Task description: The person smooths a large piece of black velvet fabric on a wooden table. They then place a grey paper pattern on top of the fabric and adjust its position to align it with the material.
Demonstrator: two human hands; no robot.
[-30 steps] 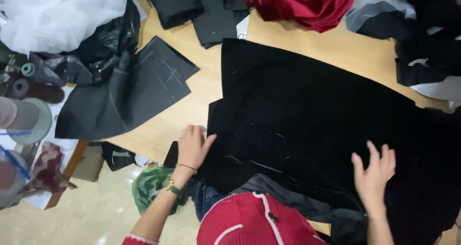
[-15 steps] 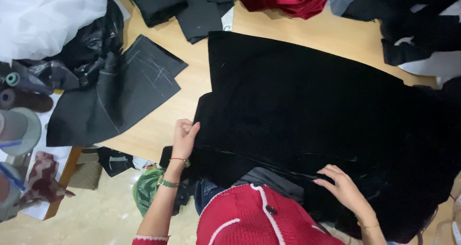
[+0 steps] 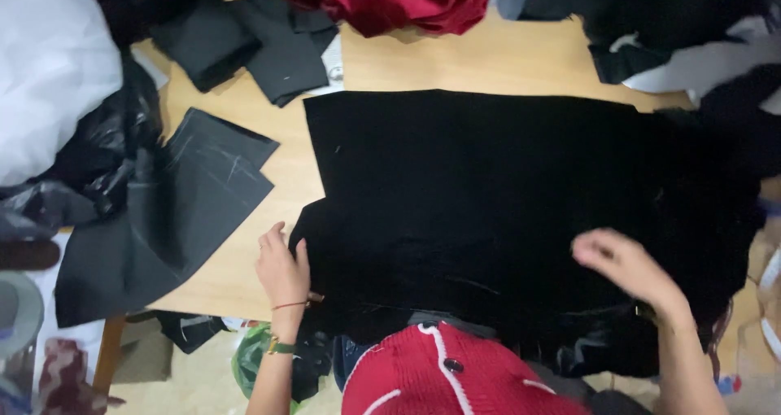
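Velvet (image 3: 504, 211), black and matte, lies flat on wood table (image 3: 488, 61); left hand (image 3: 283, 268) presses its edge, fingers together; right hand (image 3: 622, 262) blurred, can't tell.

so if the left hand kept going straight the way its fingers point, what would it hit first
The left hand rests at the black fabric's left edge, fingers pointing up the wooden table. Straight on looks like bare tabletop first, then probably the dark grey cut pieces at the far edge.
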